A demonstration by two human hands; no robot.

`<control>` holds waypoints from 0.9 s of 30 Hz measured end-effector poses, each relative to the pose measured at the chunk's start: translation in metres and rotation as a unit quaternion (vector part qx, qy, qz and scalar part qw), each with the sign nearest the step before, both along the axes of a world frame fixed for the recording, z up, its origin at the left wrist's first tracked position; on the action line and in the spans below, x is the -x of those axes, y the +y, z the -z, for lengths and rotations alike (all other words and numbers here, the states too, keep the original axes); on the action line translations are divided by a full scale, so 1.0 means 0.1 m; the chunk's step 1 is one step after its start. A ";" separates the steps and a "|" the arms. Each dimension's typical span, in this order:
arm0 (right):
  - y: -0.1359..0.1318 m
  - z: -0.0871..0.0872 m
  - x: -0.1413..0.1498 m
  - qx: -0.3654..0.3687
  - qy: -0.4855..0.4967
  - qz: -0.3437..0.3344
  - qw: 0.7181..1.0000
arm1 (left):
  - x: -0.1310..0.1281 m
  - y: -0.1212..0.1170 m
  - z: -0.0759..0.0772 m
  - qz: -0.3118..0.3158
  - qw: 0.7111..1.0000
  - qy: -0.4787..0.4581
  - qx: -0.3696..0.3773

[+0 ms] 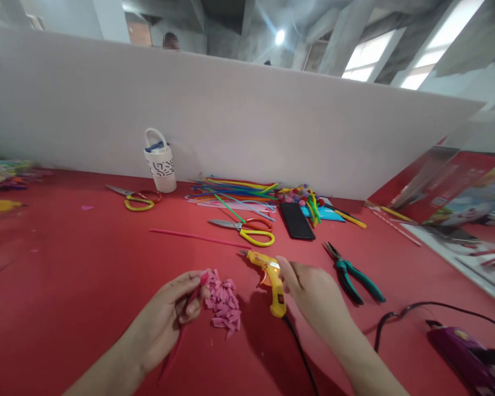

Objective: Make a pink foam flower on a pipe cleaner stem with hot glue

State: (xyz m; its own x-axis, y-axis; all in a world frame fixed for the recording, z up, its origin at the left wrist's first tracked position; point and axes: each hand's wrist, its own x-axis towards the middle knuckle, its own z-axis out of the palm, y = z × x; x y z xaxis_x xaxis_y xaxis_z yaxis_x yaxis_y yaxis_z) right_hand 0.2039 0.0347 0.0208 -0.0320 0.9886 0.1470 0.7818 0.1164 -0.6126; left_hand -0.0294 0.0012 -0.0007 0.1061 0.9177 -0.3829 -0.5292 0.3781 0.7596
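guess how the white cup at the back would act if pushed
The white cup would probably tip rather than slide if pushed high up, since it stands tall and narrow. Once down, its rounded body would likely roll. Its weight is uncertain, as its contents are hidden.

Hands: two, one left (169,313) and one right (317,291). Glue gun (277,283): one. Scissors: two pairs, one near the cup (139,203) and one near the phone (256,237). Pliers (343,267): one pair. Phone (297,221): one. Cup (164,169): one. Purple power strip (462,352): one. Pink stem in the left hand (177,346): one. Loose pink stem (198,237) lying singly on the desk (86,275): one. Pink pieces (225,302): one pile; overlap prevents an exact count. Mixed colored stems (235,192): one bundle, individual quantity indeterminate. Pom-poms (299,194): several, exact quantity indeterminate.
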 end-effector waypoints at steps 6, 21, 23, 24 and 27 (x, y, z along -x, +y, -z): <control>0.14 0.21 -0.06 0.060 -0.061 0.030 0.996 | 0.00 -0.01 0.00 -0.004 1.000 -0.008 0.003; -0.03 -0.14 0.02 0.212 0.437 -0.032 0.873 | -0.05 -0.05 0.00 0.027 0.999 -0.023 -0.005; -0.11 -0.15 0.08 0.256 0.487 -0.064 0.832 | -0.06 -0.06 -0.01 0.026 1.000 -0.012 -0.013; -0.14 -0.15 0.10 0.259 0.485 -0.080 0.831 | -0.06 -0.06 -0.01 0.026 1.000 -0.003 -0.016; -0.23 -0.15 0.15 0.235 0.439 -0.087 0.863 | -0.07 -0.06 -0.03 0.020 0.999 0.035 -0.025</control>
